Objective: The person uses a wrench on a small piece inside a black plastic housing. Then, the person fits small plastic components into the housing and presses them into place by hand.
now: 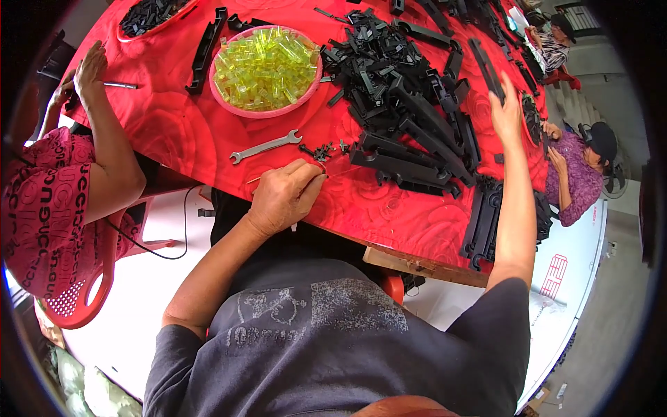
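Observation:
My right hand (507,115) reaches out over the right side of the table, its fingers on a long black plastic part (486,68). Near the front edge, my left hand (286,197) is closed; a thin, pale end shows beside it, but what it grips is hidden. Just beyond that hand lie a silver open-end wrench (266,146) and a few small black plastic pieces (319,151). Between my hands spreads a big heap of black plastic parts (417,111), with long channel-shaped ones at its near side.
A pink basket (221,97) of clear yellow pieces stands mid-table, with a red tray (130,37) of small black parts at far left. More black parts (486,219) stack at the right edge. Co-workers sit left (55,201) and right (577,167).

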